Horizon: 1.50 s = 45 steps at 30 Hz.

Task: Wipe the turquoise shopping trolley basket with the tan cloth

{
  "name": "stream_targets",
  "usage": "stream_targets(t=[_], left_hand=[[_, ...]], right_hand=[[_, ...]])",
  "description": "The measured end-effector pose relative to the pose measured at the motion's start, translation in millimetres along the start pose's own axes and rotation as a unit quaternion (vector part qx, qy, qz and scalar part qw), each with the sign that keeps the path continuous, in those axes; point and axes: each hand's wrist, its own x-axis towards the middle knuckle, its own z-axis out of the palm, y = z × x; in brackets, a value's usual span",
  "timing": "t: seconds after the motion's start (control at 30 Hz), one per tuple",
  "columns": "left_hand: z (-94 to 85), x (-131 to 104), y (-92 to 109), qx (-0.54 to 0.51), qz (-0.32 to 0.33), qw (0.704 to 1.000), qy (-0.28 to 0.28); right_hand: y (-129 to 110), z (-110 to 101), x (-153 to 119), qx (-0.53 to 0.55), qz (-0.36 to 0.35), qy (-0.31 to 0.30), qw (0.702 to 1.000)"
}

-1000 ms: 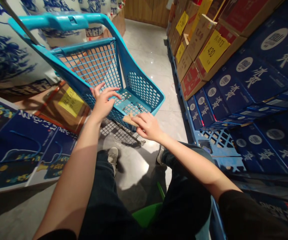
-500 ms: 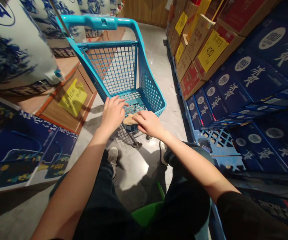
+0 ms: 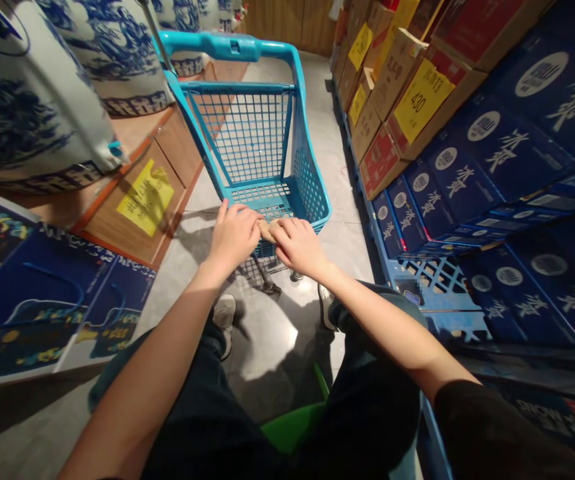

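Note:
A blue plastic shopping cart (image 3: 262, 140) stands in front of me, its near rim just beyond my hands. On that rim lies a light brown cloth (image 3: 268, 230), mostly hidden under my fingers. My right hand (image 3: 300, 247) is closed over the cloth's right part, fingers bent around it. My left hand (image 3: 234, 233) is at the cloth's left end, its fingertips curled on the cloth and rim, thumb side towards the cart's left edge. The cart's basket shows only its bare grid floor.
Stacked dark blue boxes (image 3: 447, 180) and cartons with yellow price signs (image 3: 424, 100) line the right. Blue-and-white jars (image 3: 112, 53) stand on a wooden shelf at the left. A green stool (image 3: 292, 427) is between my legs, above the grey floor (image 3: 267, 333).
The cart has shifted and turned slightly to the right. My left hand has moved right, closer to my right hand, and its fingers now touch the cloth.

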Motion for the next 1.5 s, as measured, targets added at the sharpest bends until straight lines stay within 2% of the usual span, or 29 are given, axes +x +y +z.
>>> stream_targets(t=[0.13,0.23,0.33,0.43,0.6,0.67,0.73,0.83,0.93,1.0,1.07,1.17,1.23,1.33,1.4,1.5], left_hand=[[0.1,5.1,-10.3,-0.012,0.0,1.0,0.008],[2.2,8.2,-10.0,-0.016,0.0,1.0,0.003],[2.8,10.3,-10.6,-0.014,0.001,1.0,-0.003],[0.9,10.9,-15.4,-0.01,0.004,1.0,-0.016],[-1.2,10.0,-22.2,-0.02,0.009,0.999,-0.023],[-0.5,9.8,-21.6,-0.023,0.006,0.999,-0.022],[0.3,9.6,-20.0,-0.023,0.001,1.0,-0.018],[-0.2,9.0,-19.6,-0.023,0.004,1.0,-0.013],[-2.7,8.3,-22.7,-0.024,0.014,0.999,-0.017],[-4.1,8.0,-24.6,-0.026,0.019,0.999,-0.021],[-4.4,7.9,-24.6,-0.028,0.02,0.999,-0.021],[-3.2,7.8,-21.6,-0.022,0.014,0.999,-0.021],[-2.7,7.6,-19.7,-0.017,0.009,1.0,-0.019],[-3.7,7.2,-20.3,-0.006,0.011,1.0,-0.022],[-5.4,7.1,-22.8,-0.001,0.019,0.999,-0.03],[-7.5,7.2,-26.1,-0.004,0.024,0.999,-0.035]], right_hand=[[17.5,-9.9,2.8,-0.022,0.071,-0.028,0.997],[18.8,-8.2,-0.4,-0.029,0.103,-0.001,0.994],[8.6,-0.1,-2.5,-0.019,0.054,0.031,0.998],[8.9,0.7,0.3,-0.011,0.005,0.016,1.0],[35.3,-14.4,3.2,-0.035,0.097,-0.012,0.995],[36.2,-15.7,1.3,-0.04,0.121,-0.009,0.992],[27.4,-11.6,-0.8,-0.032,0.109,0.0,0.994],[11.0,-2.7,-1.7,-0.007,0.031,0.024,0.999],[12.5,-2.3,0.8,0.015,-0.02,0.012,1.0],[22.9,-7.4,2.8,0.013,0.004,-0.012,1.0],[31.7,-12.8,4.4,-0.006,0.056,-0.026,0.998],[28.4,-15.1,5.6,-0.035,0.109,-0.021,0.993],[17.3,-12.7,5.8,-0.038,0.094,-0.008,0.995],[7.3,-10.3,6.2,-0.022,0.026,-0.005,0.999],[13.8,-12.6,6.5,-0.014,0.007,-0.017,1.0],[36.4,-20.3,5.8,-0.02,0.043,-0.034,0.998]])
